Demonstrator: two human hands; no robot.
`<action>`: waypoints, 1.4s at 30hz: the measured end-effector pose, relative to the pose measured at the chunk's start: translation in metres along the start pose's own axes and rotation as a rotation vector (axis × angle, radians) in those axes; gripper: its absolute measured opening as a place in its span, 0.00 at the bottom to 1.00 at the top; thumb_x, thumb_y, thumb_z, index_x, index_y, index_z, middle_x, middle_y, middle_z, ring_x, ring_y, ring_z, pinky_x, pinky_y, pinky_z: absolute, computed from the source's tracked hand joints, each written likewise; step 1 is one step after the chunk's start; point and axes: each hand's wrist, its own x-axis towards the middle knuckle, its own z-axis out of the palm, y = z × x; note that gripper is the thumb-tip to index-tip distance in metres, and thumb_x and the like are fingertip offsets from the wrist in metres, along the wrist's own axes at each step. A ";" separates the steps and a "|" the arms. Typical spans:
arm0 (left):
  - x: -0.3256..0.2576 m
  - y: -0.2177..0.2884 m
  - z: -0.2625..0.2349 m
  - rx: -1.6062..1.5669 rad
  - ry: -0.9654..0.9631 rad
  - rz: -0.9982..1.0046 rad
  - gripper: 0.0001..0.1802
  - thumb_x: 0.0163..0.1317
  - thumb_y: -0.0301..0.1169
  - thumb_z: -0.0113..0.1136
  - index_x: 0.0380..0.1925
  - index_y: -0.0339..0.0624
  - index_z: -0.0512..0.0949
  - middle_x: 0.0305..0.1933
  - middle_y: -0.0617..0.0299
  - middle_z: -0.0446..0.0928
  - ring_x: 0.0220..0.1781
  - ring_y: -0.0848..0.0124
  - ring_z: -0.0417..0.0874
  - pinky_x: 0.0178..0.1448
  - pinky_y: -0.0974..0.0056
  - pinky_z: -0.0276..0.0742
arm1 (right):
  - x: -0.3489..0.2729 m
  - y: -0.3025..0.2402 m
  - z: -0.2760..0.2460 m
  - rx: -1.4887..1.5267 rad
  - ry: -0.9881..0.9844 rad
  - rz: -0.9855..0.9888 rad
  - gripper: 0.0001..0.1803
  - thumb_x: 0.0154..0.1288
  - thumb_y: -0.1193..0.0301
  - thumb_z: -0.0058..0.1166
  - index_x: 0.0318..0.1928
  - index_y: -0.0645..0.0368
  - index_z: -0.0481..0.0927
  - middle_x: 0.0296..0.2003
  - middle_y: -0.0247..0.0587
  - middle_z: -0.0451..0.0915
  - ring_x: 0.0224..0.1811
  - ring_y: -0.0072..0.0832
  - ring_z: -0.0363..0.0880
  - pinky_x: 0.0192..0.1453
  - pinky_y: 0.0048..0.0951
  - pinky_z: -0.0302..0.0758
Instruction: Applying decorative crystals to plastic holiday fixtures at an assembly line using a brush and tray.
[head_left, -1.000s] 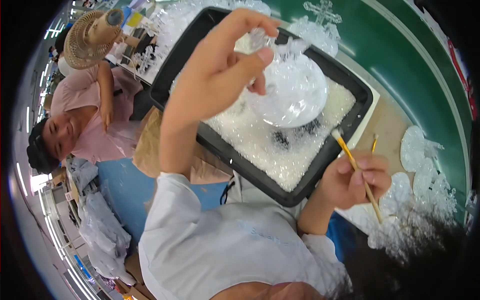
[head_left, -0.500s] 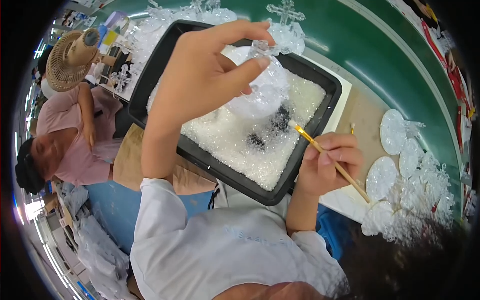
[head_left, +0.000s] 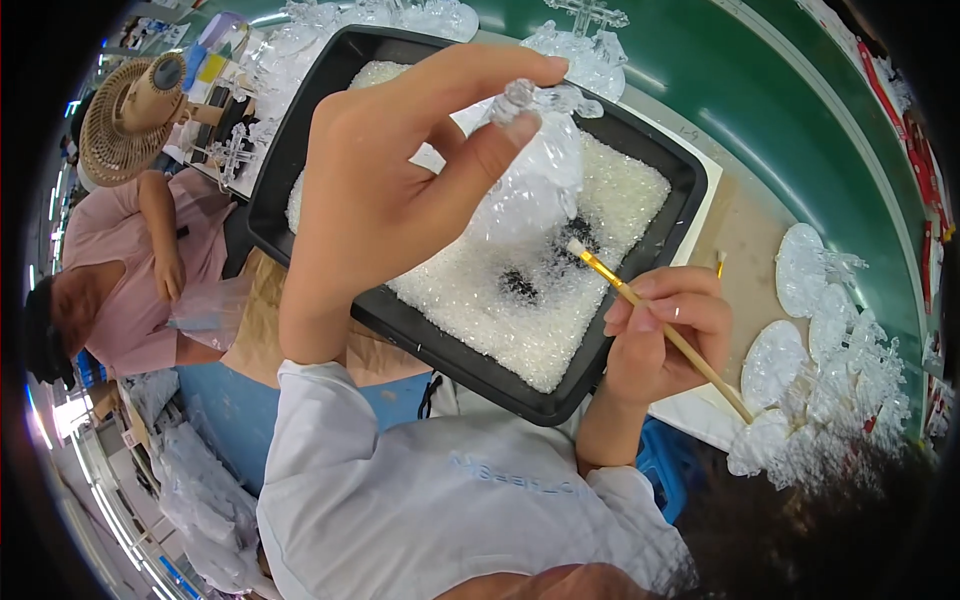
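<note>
My left hand pinches a clear plastic ornament by its knobbly top, between thumb and fingers. The ornament's broad, rounded clear base hangs over a black tray, partly hidden behind the hand. White, glittery granules fill the tray, with dark bare patches near the middle. In my right hand is a paintbrush with a wooden handle and gold ferrule. Its pale bristles point into the tray, just below and right of the ornament; whether they touch the granules I cannot tell.
Several clear cross ornaments on round bases stand to the right, and more behind the tray. A second brush shows beyond my right hand. At left, a person in a pink shirt sits near a beige fan.
The ornament has tilted in my left hand, its base now turned more edge-on. My right hand and the brush have shifted slightly in the picture, along with the whole scene.
</note>
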 end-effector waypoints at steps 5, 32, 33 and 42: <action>-0.002 0.005 0.007 0.097 -0.020 -0.020 0.12 0.65 0.19 0.57 0.48 0.35 0.80 0.51 0.60 0.84 0.27 0.84 0.76 0.27 0.76 0.76 | -0.002 0.001 -0.006 0.000 0.006 0.008 0.06 0.63 0.79 0.55 0.37 0.62 0.71 0.34 0.51 0.74 0.18 0.24 0.72 0.17 0.20 0.71; -0.003 -0.015 0.006 -0.065 0.070 0.352 0.14 0.71 0.31 0.56 0.46 0.28 0.71 0.34 0.54 0.77 0.32 0.75 0.74 0.37 0.74 0.68 | -0.008 -0.004 -0.002 0.262 0.205 -0.151 0.06 0.60 0.78 0.45 0.37 0.58 0.66 0.32 0.47 0.70 0.16 0.28 0.67 0.21 0.24 0.69; -0.006 -0.017 0.006 -0.068 0.069 0.353 0.14 0.71 0.31 0.56 0.46 0.28 0.71 0.34 0.54 0.77 0.32 0.75 0.74 0.37 0.74 0.68 | -0.008 -0.003 -0.003 0.259 0.207 -0.152 0.06 0.60 0.78 0.45 0.37 0.58 0.66 0.32 0.47 0.70 0.16 0.28 0.67 0.21 0.24 0.69; -0.008 -0.007 0.004 -0.138 0.285 0.416 0.22 0.71 0.44 0.55 0.36 0.31 0.76 0.29 0.59 0.78 0.24 0.79 0.72 0.27 0.74 0.65 | -0.012 -0.004 -0.004 0.225 0.068 -0.196 0.14 0.68 0.64 0.57 0.35 0.56 0.67 0.31 0.44 0.70 0.19 0.26 0.65 0.21 0.25 0.67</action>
